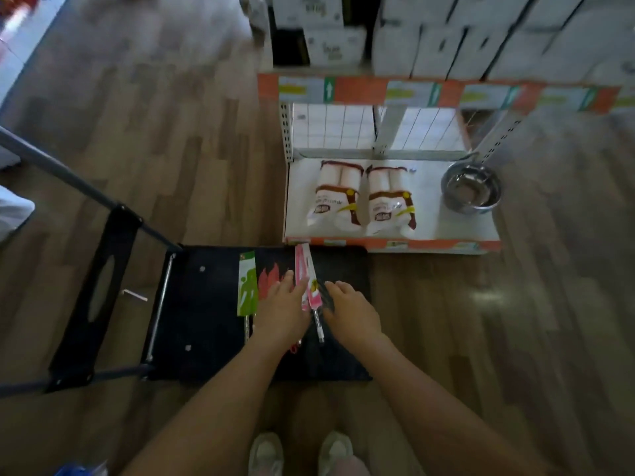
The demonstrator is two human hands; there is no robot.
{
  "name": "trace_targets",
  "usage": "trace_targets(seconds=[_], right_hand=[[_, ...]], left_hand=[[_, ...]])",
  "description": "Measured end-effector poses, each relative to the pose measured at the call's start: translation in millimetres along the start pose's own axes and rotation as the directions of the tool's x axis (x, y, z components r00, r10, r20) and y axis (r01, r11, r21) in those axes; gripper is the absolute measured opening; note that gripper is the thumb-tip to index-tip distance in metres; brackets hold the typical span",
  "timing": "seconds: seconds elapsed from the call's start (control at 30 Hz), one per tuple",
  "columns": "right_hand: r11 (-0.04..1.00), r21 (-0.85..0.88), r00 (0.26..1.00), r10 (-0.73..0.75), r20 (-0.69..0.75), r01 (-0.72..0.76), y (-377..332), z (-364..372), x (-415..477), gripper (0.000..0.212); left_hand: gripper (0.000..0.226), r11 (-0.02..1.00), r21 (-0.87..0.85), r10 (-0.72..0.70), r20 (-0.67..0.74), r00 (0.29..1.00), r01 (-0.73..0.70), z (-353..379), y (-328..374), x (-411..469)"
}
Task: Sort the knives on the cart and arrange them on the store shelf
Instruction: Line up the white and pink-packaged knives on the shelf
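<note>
Where they lie, knives (304,266) wear pink card sleeves.

Wood-plank floor (171,149), brown in mixed tones, dimly lit, with a pale glare patch (489,297) at right. Paler strip (20,56) along the upper-left edge. Store shelf (431,204): white base board, orange price-strip edging, perforated grey uprights (286,132), white grid back panel. White cartons (481,36) stacked on the tier above, blurred.
</note>
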State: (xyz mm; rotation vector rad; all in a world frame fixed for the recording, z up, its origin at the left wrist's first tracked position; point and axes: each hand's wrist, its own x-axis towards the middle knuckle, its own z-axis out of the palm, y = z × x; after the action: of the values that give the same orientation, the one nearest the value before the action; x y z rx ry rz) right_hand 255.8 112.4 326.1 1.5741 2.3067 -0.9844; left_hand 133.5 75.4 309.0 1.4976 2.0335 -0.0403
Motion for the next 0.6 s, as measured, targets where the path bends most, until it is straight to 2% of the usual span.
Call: trace_targets(seconds=[0.13, 0.33, 0.47, 0.6], right_hand=[[1.0, -0.021, 1.0, 0.006, -0.004, -0.006, 31.7, 83.1, 44.7, 0.056], [0.999, -0.031, 0.998, 0.043, -0.044, -0.045, 78.1, 198.1, 117.1, 0.055], [0.997, -0.041, 0.992, 0.059, -0.115, -0.064, 103.5, 253.9, 159.0, 0.052], [0.993, -0.092, 0.993, 0.064, -0.099, -0.073, 121.4, 288.9, 180.5, 0.057]], left_hand=[[0.064, 0.996, -0.075, -0.047, 0.039, 0.998, 0.05, 78.5, -41.1, 38.7], [0.069, 0.992, -0.078, -0.097, 0.071, 0.993, 0.102, 194.0, -101.0, 101.0], [0.068, 0.996, -0.073, -0.059, 0.019, 0.998, 0.061, 246.5, -122.1, 142.7], [0.07, 0.999, -0.017, -0.039, -0.014, 0.999, 0.039, 279.0, -129.2, 167.8]])
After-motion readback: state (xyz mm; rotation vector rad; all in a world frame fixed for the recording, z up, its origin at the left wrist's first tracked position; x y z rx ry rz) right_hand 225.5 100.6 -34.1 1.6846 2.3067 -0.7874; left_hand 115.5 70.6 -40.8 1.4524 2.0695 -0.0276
